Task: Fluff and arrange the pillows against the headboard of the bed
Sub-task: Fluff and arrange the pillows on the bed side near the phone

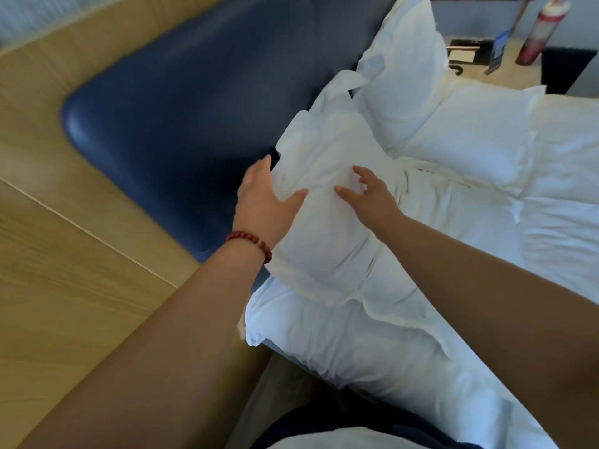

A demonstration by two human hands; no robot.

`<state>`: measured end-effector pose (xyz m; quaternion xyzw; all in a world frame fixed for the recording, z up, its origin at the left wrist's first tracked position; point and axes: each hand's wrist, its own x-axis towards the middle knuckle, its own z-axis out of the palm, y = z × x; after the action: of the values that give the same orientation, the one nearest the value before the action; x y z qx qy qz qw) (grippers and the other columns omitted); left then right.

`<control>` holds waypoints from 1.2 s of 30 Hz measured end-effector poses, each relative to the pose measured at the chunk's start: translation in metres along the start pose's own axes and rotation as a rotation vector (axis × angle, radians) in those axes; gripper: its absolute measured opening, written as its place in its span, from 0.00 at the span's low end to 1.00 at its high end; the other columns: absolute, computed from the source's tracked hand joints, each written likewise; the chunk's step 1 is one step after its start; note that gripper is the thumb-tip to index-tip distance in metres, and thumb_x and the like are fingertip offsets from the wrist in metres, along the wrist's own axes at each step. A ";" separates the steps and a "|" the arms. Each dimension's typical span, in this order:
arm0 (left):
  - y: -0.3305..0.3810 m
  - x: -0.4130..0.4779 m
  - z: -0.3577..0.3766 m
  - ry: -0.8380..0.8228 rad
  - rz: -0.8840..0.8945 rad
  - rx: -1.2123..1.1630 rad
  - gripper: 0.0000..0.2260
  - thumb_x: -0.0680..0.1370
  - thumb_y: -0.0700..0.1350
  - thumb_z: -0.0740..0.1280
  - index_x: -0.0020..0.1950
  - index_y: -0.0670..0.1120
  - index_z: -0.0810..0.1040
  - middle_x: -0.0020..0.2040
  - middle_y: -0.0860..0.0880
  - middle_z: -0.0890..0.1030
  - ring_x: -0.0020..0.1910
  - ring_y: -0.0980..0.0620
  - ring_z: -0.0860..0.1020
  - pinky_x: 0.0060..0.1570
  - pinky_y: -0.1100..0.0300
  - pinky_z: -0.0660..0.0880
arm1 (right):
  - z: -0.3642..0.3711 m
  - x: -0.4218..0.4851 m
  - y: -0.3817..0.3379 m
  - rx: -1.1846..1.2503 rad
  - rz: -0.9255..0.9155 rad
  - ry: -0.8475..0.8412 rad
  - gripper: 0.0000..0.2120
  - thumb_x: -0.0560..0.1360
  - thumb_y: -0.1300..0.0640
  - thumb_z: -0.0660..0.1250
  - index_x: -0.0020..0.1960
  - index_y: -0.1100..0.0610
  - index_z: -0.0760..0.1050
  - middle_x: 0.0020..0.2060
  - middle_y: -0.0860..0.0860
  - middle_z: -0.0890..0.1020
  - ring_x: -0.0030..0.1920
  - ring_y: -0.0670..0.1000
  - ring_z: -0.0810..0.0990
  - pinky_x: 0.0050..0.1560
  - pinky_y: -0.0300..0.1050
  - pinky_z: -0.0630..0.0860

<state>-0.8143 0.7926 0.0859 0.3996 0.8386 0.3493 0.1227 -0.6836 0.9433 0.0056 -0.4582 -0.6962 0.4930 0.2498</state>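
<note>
Backdrop: blue padded headboard (pixel 181 102) set on a light wood wall panel (pixel 58 270); upper left is motion-blurred.
Bed: all-white linen, w/ a rumpled duvet (pixel 564 222) at right.
Near pillow: the near pillow (pixel 324 234) stands tilted btwn your hands. Its left edge is against the headboard and its lower end rests on the flat pillow (pixel 356 345) at the bed's near corner.
Far end: the far pillow (pixel 405 56) leans upright on the headboard, w/ a fourth pillow (pixel 466 134) lying just in front of it.
Left hand: your left hand (pixel 262 199) sits at the near pillow's left edge. Thumb lies on the front face, fingers straight along the headboard side, not curled round it. A red bead bracelet (pixel 252 243) is on the wrist.
Right hand: your right hand (pixel 372 194) has its fingers spread wide, tips at the pillow's front face. Can't tell if they press or only touch.
Top right: a red-and-white bottle (pixel 538 30) stands on a bedside top (pixel 505 63); dark items beside it are too blurred to name.
</note>
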 end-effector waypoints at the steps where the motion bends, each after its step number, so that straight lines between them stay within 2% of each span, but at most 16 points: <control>1: 0.001 0.010 0.008 -0.023 -0.070 0.011 0.40 0.74 0.58 0.71 0.79 0.47 0.56 0.78 0.48 0.59 0.76 0.49 0.58 0.72 0.54 0.59 | -0.003 0.010 0.002 -0.023 -0.004 -0.017 0.34 0.73 0.40 0.70 0.75 0.47 0.63 0.72 0.54 0.67 0.70 0.55 0.69 0.67 0.48 0.67; 2: 0.002 0.019 0.017 -0.039 -0.143 0.000 0.41 0.72 0.60 0.72 0.78 0.46 0.57 0.76 0.47 0.62 0.74 0.47 0.62 0.71 0.51 0.64 | -0.006 0.020 0.004 -0.043 -0.004 -0.032 0.36 0.73 0.39 0.70 0.76 0.46 0.61 0.73 0.53 0.65 0.71 0.55 0.67 0.70 0.50 0.65; 4: 0.005 0.033 0.033 -0.062 -0.276 -0.026 0.40 0.69 0.65 0.72 0.72 0.44 0.63 0.68 0.47 0.70 0.65 0.46 0.71 0.59 0.50 0.73 | -0.010 0.037 0.015 -0.091 0.024 -0.046 0.41 0.71 0.35 0.69 0.78 0.45 0.56 0.76 0.53 0.60 0.75 0.56 0.61 0.75 0.55 0.59; 7: 0.011 0.047 0.054 -0.076 -0.410 -0.026 0.39 0.67 0.69 0.69 0.66 0.43 0.67 0.59 0.49 0.73 0.53 0.49 0.74 0.45 0.55 0.72 | -0.015 0.052 0.037 -0.268 0.170 -0.063 0.47 0.67 0.24 0.61 0.78 0.39 0.45 0.79 0.53 0.51 0.78 0.59 0.52 0.76 0.60 0.50; 10: 0.016 0.060 0.071 -0.047 -0.361 -0.087 0.30 0.70 0.65 0.71 0.59 0.44 0.73 0.52 0.51 0.78 0.46 0.53 0.77 0.37 0.59 0.73 | -0.013 0.054 0.052 -0.368 0.221 -0.082 0.45 0.69 0.23 0.54 0.77 0.36 0.37 0.80 0.54 0.45 0.78 0.62 0.47 0.76 0.61 0.46; 13: 0.025 0.072 0.070 0.004 -0.344 -0.272 0.13 0.74 0.53 0.73 0.46 0.43 0.79 0.41 0.49 0.80 0.39 0.51 0.79 0.36 0.57 0.77 | -0.006 0.057 0.047 -0.226 0.170 -0.067 0.41 0.73 0.27 0.53 0.77 0.36 0.36 0.80 0.53 0.43 0.79 0.61 0.44 0.76 0.61 0.43; 17: 0.054 0.093 0.050 0.163 -0.268 -0.424 0.14 0.74 0.49 0.73 0.38 0.40 0.76 0.34 0.44 0.71 0.32 0.50 0.69 0.30 0.58 0.70 | -0.003 0.071 0.024 -0.082 0.164 0.056 0.39 0.74 0.29 0.53 0.77 0.36 0.37 0.80 0.51 0.43 0.79 0.59 0.43 0.75 0.64 0.40; 20: 0.079 0.114 0.043 0.237 -0.129 -0.387 0.17 0.73 0.50 0.74 0.35 0.42 0.71 0.33 0.45 0.67 0.31 0.52 0.65 0.29 0.60 0.64 | 0.000 0.093 0.007 0.021 0.144 0.153 0.38 0.75 0.29 0.54 0.77 0.36 0.39 0.80 0.51 0.44 0.79 0.58 0.43 0.74 0.66 0.39; 23: 0.082 0.129 0.047 0.248 -0.032 -0.298 0.18 0.75 0.49 0.73 0.32 0.45 0.68 0.29 0.47 0.68 0.29 0.54 0.65 0.29 0.63 0.65 | 0.006 0.113 0.008 0.043 0.133 0.165 0.38 0.74 0.29 0.53 0.77 0.36 0.38 0.80 0.50 0.44 0.79 0.58 0.42 0.74 0.66 0.38; 24: 0.080 0.133 0.053 0.220 -0.001 -0.224 0.15 0.75 0.50 0.72 0.34 0.45 0.72 0.31 0.48 0.71 0.29 0.55 0.68 0.31 0.63 0.68 | 0.008 0.118 0.015 0.022 0.142 0.149 0.38 0.74 0.29 0.53 0.77 0.36 0.37 0.80 0.50 0.44 0.79 0.58 0.42 0.74 0.66 0.39; 26: 0.078 0.133 0.066 0.136 0.040 0.001 0.09 0.75 0.50 0.71 0.52 0.48 0.78 0.44 0.51 0.79 0.41 0.57 0.75 0.44 0.62 0.73 | 0.008 0.127 0.034 -0.009 0.165 0.092 0.38 0.75 0.30 0.52 0.78 0.37 0.37 0.80 0.51 0.44 0.79 0.58 0.42 0.74 0.66 0.39; 28: 0.074 0.127 0.078 0.141 0.104 0.200 0.26 0.74 0.50 0.71 0.70 0.51 0.68 0.61 0.52 0.75 0.57 0.54 0.72 0.60 0.57 0.69 | 0.004 0.130 0.049 -0.017 0.161 0.037 0.37 0.76 0.32 0.53 0.78 0.39 0.38 0.80 0.53 0.44 0.79 0.58 0.42 0.74 0.65 0.39; 29: 0.075 0.121 0.082 0.207 0.183 0.306 0.31 0.74 0.50 0.71 0.74 0.51 0.63 0.66 0.50 0.71 0.62 0.51 0.70 0.64 0.53 0.66 | 0.002 0.130 0.053 -0.021 0.153 0.018 0.37 0.77 0.32 0.53 0.78 0.39 0.38 0.80 0.54 0.44 0.79 0.58 0.42 0.74 0.64 0.39; 31: 0.084 0.109 0.093 0.319 0.430 0.533 0.31 0.75 0.51 0.69 0.76 0.51 0.61 0.71 0.46 0.68 0.68 0.44 0.67 0.69 0.44 0.63 | -0.001 0.128 0.056 -0.026 0.124 -0.013 0.37 0.77 0.32 0.53 0.78 0.40 0.37 0.80 0.55 0.44 0.79 0.59 0.42 0.74 0.63 0.40; 33: 0.087 0.106 0.106 0.246 0.572 0.761 0.28 0.79 0.57 0.61 0.77 0.52 0.61 0.77 0.44 0.62 0.75 0.41 0.59 0.74 0.40 0.54 | -0.004 0.126 0.059 -0.019 0.088 -0.027 0.38 0.77 0.33 0.54 0.78 0.40 0.38 0.80 0.55 0.44 0.79 0.58 0.43 0.75 0.61 0.41; 36: 0.059 0.119 0.113 0.007 0.377 0.998 0.30 0.79 0.66 0.46 0.80 0.57 0.49 0.81 0.49 0.45 0.79 0.44 0.41 0.75 0.41 0.39 | -0.017 0.119 0.078 -0.045 0.018 -0.072 0.37 0.78 0.35 0.56 0.79 0.42 0.40 0.80 0.54 0.45 0.79 0.56 0.46 0.77 0.54 0.43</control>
<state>-0.8024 0.9635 0.0534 0.5520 0.8168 -0.0749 -0.1503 -0.6940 1.0634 -0.0718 -0.4519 -0.7115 0.4955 0.2097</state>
